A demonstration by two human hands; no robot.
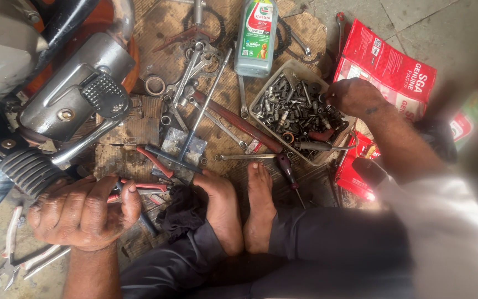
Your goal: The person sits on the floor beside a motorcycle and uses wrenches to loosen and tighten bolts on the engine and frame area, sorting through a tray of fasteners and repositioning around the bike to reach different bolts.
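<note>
At the left, the left hand (81, 213) is curled shut around a red-handled tool (139, 188), just below the motorcycle's ribbed footpeg (29, 169). Loose spanners (195, 72) lie on the cardboard in the middle. At the right, the right hand (355, 97) reaches into a tray of bolts and sockets (297, 111), its fingers bent among the parts; whether they pinch one I cannot tell.

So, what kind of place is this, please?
Most likely a motorcycle repair workshop, with work done on the floor. A motorcycle footrest and engine parts are at the left, wrenches lie scattered, and the right hand reaches into a tray of bolts.
</note>
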